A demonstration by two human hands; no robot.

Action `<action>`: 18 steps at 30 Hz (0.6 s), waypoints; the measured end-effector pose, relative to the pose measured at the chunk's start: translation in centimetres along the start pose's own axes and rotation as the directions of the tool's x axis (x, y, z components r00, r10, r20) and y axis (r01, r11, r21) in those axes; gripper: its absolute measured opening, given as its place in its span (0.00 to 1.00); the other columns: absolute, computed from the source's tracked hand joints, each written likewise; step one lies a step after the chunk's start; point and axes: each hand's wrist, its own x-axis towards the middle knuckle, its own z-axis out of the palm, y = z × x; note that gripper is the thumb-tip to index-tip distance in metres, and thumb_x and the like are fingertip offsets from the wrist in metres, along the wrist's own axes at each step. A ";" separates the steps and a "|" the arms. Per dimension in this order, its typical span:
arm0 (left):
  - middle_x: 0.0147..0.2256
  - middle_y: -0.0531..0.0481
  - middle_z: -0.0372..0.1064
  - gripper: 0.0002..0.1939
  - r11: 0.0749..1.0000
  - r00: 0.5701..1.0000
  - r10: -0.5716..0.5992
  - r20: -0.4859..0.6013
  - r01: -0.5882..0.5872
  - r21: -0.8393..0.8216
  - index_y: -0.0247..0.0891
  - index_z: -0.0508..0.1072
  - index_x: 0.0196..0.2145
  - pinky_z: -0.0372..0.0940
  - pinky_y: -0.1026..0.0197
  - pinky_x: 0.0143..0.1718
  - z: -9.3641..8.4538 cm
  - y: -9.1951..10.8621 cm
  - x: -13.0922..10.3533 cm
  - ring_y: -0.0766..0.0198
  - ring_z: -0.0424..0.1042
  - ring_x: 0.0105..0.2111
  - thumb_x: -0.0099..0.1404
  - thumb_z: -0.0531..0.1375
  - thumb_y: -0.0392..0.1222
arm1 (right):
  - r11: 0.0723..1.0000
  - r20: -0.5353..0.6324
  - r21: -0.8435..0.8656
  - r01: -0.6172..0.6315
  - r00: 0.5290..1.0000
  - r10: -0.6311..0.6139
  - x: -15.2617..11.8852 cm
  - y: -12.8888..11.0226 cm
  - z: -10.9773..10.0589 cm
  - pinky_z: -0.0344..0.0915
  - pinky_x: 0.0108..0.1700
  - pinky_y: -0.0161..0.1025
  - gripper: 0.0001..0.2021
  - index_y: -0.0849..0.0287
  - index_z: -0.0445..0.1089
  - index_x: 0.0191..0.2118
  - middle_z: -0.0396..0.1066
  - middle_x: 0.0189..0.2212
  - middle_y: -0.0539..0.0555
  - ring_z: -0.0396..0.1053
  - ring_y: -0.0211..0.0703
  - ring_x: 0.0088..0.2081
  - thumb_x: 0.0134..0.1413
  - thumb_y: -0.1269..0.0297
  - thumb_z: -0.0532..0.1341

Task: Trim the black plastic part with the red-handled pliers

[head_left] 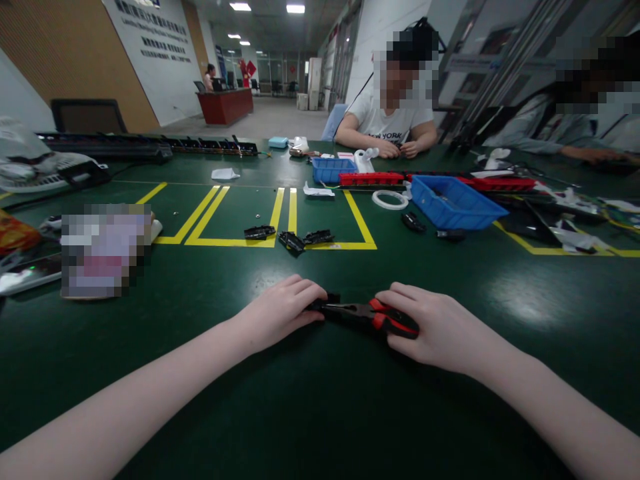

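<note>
My right hand [433, 327] is closed around the red-and-black handles of a pair of long-nose pliers [361, 311]. The pliers' jaws point left and meet a small black part [332, 299], mostly hidden by my fingers. My left hand [287, 308] pinches that black part between thumb and fingers, just above the green table [320, 400]. Whether the jaws grip the part or only touch it, I cannot tell. Farther off lie similar black plastic pieces, one on the left [259, 232] and two close together, the nearer one [291, 241] touching the other [319, 237].
Blue bins, one larger [455, 203] and one smaller [334, 169], stand beyond my hands. Near them are a white tape ring [390, 199] and black pieces [413, 222]. A phone-like object [103, 257] lies left. Across the table sits a person [387, 123], hands together; another is at far right.
</note>
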 end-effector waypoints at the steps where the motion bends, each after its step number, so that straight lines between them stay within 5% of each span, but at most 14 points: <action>1: 0.51 0.47 0.72 0.12 1.000 1.000 -0.003 0.001 0.003 0.004 0.38 0.69 0.52 0.71 0.51 0.50 0.0 0.0 0.0 0.56 0.71 0.51 0.71 0.62 0.37 | 1.000 0.008 0.000 -0.007 1.000 0.007 0.0 0.0 -0.1 0.71 0.36 0.43 0.19 0.56 0.71 0.50 0.74 0.41 0.55 0.74 0.47 0.37 0.51 0.61 0.63; 18: 0.53 0.47 0.71 0.12 0.999 1.000 0.006 0.031 -0.008 0.045 0.40 0.70 0.52 0.72 0.51 0.49 -0.1 0.2 0.0 0.55 0.70 0.52 0.72 0.60 0.38 | 0.991 0.123 0.051 -0.126 0.985 0.119 -0.1 -0.3 -0.6 0.72 0.39 0.47 0.20 0.53 0.72 0.51 0.73 0.44 0.56 0.74 0.50 0.40 0.51 0.58 0.61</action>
